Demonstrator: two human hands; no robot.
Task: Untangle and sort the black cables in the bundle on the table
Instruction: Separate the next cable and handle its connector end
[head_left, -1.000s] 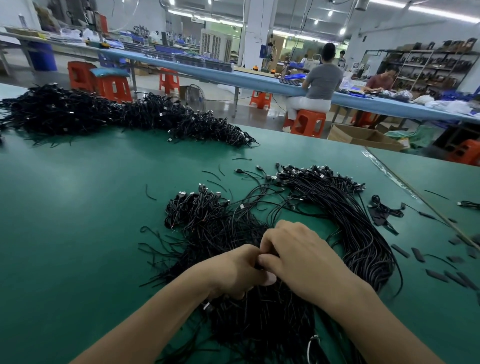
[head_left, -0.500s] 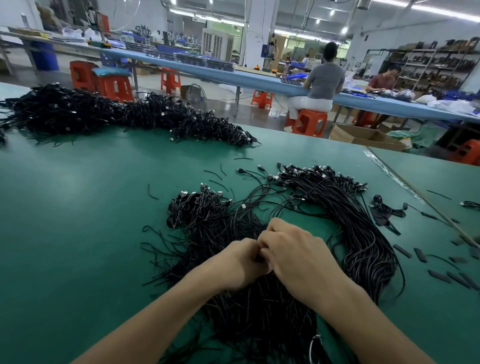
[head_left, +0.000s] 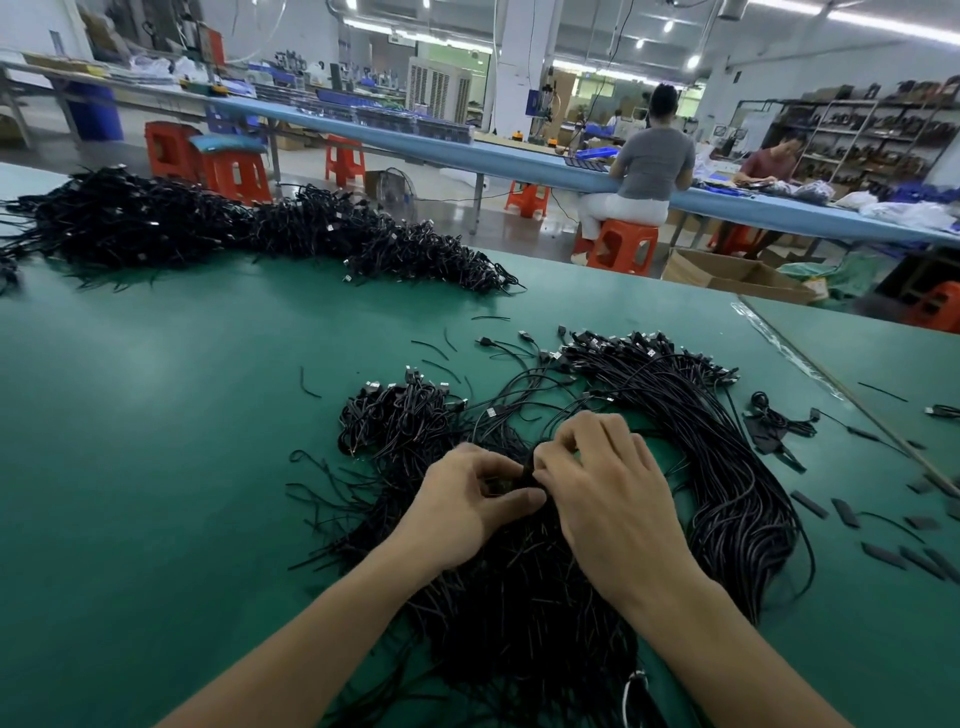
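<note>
A big tangle of thin black cables (head_left: 524, 587) with small plug ends lies on the green table (head_left: 156, 467) right in front of me. My left hand (head_left: 467, 504) and my right hand (head_left: 608, 493) meet over its middle, fingers curled, both pinching the same clump of black cables between thumb and fingertips. A neater curved sheaf of cables (head_left: 727, 467) runs along the right of the tangle, plug ends at the far side. A smaller bunch (head_left: 400, 415) lies just left of my hands.
A long heap of more black cables (head_left: 234, 234) stretches along the table's far edge. Short black strips (head_left: 841, 512) and a small coiled cable (head_left: 779, 421) lie to the right, near a seam to another table. Two people sit at a blue bench behind.
Both hands have slid a little farther from me over the tangle. The fingers have opened slightly around the clump, with a small gap now between the two hands.
</note>
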